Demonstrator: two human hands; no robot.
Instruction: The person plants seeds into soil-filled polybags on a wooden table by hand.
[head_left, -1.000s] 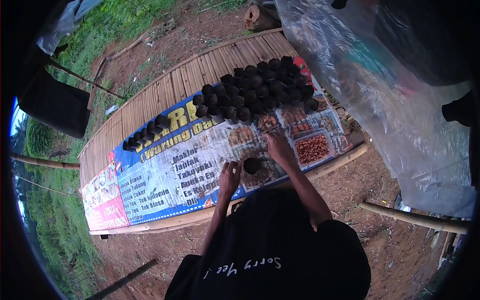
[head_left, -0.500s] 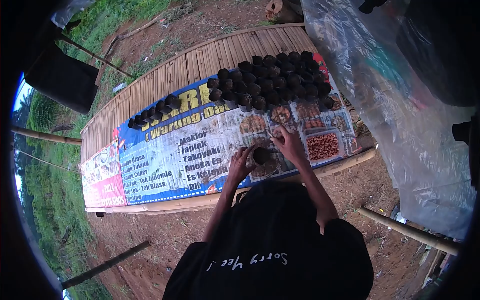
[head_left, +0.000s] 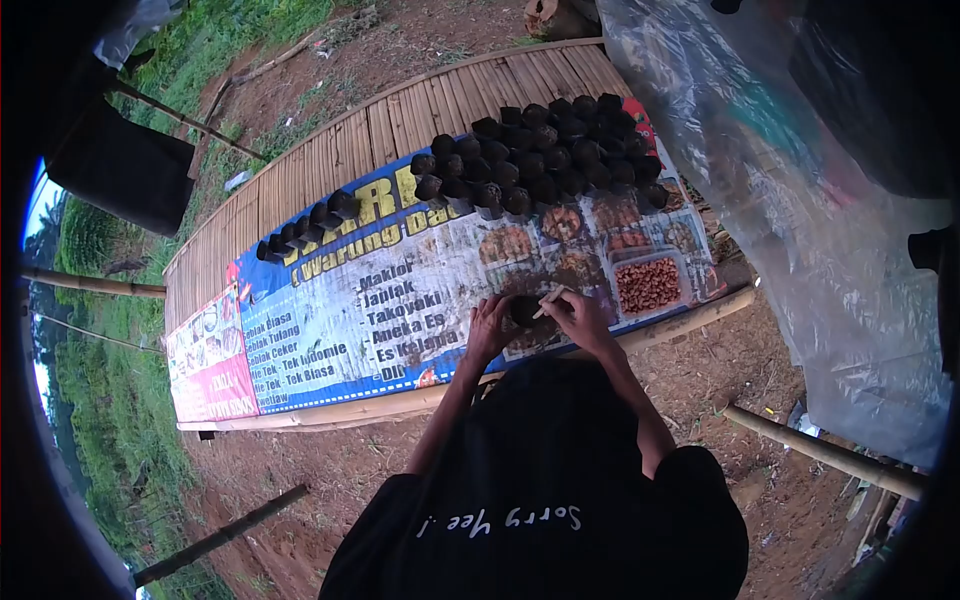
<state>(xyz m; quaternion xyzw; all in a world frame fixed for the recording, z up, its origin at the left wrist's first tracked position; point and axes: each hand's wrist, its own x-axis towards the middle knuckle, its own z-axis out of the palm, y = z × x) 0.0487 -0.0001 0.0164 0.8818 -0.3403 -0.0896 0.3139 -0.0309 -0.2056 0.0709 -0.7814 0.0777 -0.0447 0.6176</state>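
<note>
The right hand (head_left: 580, 320) covers one end of the thin, pale stick (head_left: 547, 302) it holds, and the stick is too small to tell what it is made of. The round black pot (head_left: 523, 311) between the hands is dark inside, so its contents cannot be told. The fingers of the left hand (head_left: 487, 322) blur together at its side; which ones touch it is unclear. The clustered black pots (head_left: 540, 160) overlap, hiding one another's sides. In the clear plastic box (head_left: 683, 292), the reddish-brown pieces (head_left: 647, 286) are too small to identify. The black printed shirt (head_left: 540, 500) runs off the bottom edge.
</note>
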